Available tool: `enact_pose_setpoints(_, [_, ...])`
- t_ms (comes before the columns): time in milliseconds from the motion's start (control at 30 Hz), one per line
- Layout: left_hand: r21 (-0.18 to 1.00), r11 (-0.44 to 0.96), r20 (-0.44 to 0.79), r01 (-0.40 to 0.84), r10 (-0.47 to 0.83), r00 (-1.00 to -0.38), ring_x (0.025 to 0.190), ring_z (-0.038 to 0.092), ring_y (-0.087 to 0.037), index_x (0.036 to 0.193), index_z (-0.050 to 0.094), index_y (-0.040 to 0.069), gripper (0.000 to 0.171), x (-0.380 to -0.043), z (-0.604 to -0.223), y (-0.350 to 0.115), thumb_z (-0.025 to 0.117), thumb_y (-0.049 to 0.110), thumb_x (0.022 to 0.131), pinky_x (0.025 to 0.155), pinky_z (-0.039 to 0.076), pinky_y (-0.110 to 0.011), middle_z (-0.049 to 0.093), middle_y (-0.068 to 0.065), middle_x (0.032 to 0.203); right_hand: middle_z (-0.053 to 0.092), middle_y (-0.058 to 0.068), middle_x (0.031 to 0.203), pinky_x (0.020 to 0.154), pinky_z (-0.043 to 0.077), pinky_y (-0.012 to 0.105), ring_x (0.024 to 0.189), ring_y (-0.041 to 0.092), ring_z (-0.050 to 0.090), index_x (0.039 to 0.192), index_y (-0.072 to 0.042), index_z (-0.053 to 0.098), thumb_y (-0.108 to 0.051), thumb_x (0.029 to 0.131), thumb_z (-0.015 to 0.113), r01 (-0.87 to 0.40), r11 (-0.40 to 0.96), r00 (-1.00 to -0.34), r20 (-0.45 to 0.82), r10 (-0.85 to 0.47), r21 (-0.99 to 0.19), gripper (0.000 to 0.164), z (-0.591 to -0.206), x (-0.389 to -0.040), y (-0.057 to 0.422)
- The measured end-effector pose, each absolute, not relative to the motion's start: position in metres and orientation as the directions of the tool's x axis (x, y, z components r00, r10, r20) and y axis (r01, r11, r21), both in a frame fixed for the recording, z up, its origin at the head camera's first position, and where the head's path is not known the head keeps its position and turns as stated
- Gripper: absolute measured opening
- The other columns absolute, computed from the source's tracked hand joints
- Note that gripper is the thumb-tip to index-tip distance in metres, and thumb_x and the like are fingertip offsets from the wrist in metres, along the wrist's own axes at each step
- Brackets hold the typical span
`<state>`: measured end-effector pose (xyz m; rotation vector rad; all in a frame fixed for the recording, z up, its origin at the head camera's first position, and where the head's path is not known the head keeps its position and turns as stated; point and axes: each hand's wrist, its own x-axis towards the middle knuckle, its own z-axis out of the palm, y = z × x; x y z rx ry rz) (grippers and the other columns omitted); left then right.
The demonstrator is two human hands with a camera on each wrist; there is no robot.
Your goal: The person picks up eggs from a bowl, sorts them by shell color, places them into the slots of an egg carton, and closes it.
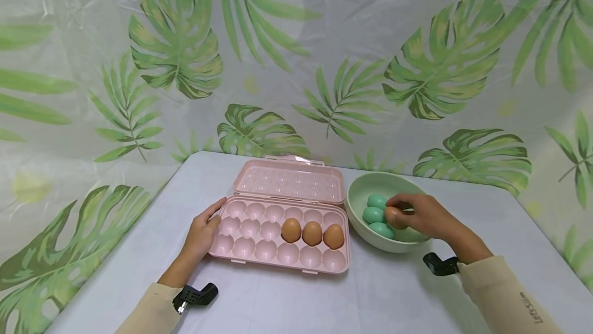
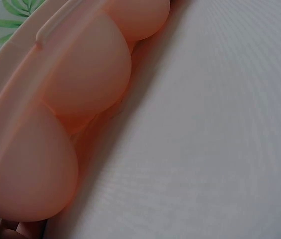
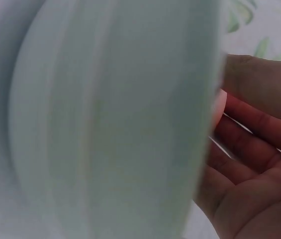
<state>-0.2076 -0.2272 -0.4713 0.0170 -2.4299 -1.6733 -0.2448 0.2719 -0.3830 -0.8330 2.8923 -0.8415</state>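
A pink egg carton (image 1: 265, 250) lies with its lid folded back on the table. Three brown eggs (image 1: 312, 233) sit in the right half of its middle row. At the carton's left edge, my left hand (image 1: 202, 231) grips the rim; part of it shows under the cups in the left wrist view. To the right stands a pale green bowl (image 1: 370, 182) with three teal eggs (image 1: 374, 215) visible inside. My right hand (image 1: 423, 214) reaches over the bowl and pinches a brown egg (image 1: 396, 217). In the right wrist view the bowl's wall (image 3: 140, 124) hides most of that egg.
The carton's lid (image 1: 289, 180) lies flat behind its cups, close to the bowl's left side. A white cloth covers the table (image 1: 287, 303). Behind it hangs a leaf-patterned curtain (image 1: 278, 87). Each wrist wears a black camera (image 1: 440, 264).
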Motion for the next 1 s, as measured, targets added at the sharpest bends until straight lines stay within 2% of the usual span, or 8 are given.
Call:
enact_pose_setpoints(233, [0.936, 0.339, 0.135, 0.091, -0.108, -0.985, 0.142, 0.027, -0.026, 0.143, 0.044, 0.001, 0.044, -0.210, -0.474, -0.228, 0.040, 0.003, 0.099, 0.116, 0.019, -0.043, 0.038, -0.014, 0.150, 0.066, 0.005, 0.112, 0.091, 0.051, 0.047, 0.108, 0.029, 0.062, 0.116, -0.007, 0.066, -0.030, 0.091, 0.067, -0.458, 0.667, -0.874, 0.159, -0.459, -0.588, 0.034, -0.379, -0.242, 0.253])
enact_pose_setpoints(467, [0.920, 0.378, 0.159, 0.103, -0.122, -0.980, 0.141, 0.030, -0.024, 0.142, 0.047, 0.005, 0.044, -0.205, -0.472, -0.227, 0.041, 0.006, 0.099, 0.116, 0.021, -0.042, 0.042, -0.011, 0.149, 0.068, 0.002, 0.111, 0.088, 0.053, 0.040, 0.106, 0.025, 0.065, 0.117, -0.009, 0.066, -0.029, 0.089, 0.069, -0.469, 0.634, -0.871, 0.203, -0.448, -0.614, 0.034, -0.373, -0.236, 0.234])
enact_pose_setpoints(567, [0.919, 0.379, 0.165, 0.107, -0.124, -0.979, 0.141, 0.030, -0.024, 0.142, 0.048, 0.006, 0.043, -0.204, -0.470, -0.227, 0.041, 0.007, 0.099, 0.116, 0.021, -0.043, 0.042, -0.010, 0.149, 0.067, 0.002, 0.112, 0.086, 0.054, 0.037, 0.107, 0.025, 0.065, 0.117, -0.011, 0.066, -0.029, 0.089, 0.070, -0.453, 0.599, -0.875, 0.199, -0.442, -0.660, 0.034, -0.370, -0.233, 0.224])
enact_pose_setpoints(733, [0.924, 0.366, 0.163, 0.111, -0.115, -0.980, 0.142, 0.028, -0.026, 0.143, 0.047, 0.006, 0.044, -0.205, -0.471, -0.227, 0.041, 0.007, 0.100, 0.116, 0.021, -0.044, 0.041, -0.010, 0.149, 0.067, 0.004, 0.112, 0.084, 0.055, 0.032, 0.108, 0.025, 0.064, 0.117, -0.009, 0.066, -0.028, 0.088, 0.071, -0.443, 0.531, -0.874, 0.215, -0.436, -0.722, 0.035, -0.366, -0.235, 0.208])
enact_pose_setpoints(1000, [0.920, 0.376, 0.176, 0.112, -0.139, -0.975, 0.140, 0.031, -0.026, 0.141, 0.049, 0.003, 0.044, -0.209, -0.474, -0.227, 0.042, 0.004, 0.097, 0.116, 0.022, -0.042, 0.044, -0.011, 0.147, 0.064, 0.013, 0.122, 0.092, 0.051, 0.032, 0.114, 0.027, 0.060, 0.125, -0.003, 0.063, -0.018, 0.089, 0.070, -0.490, 0.417, -0.841, 0.288, -0.459, -0.766, 0.040, -0.368, -0.241, 0.181])
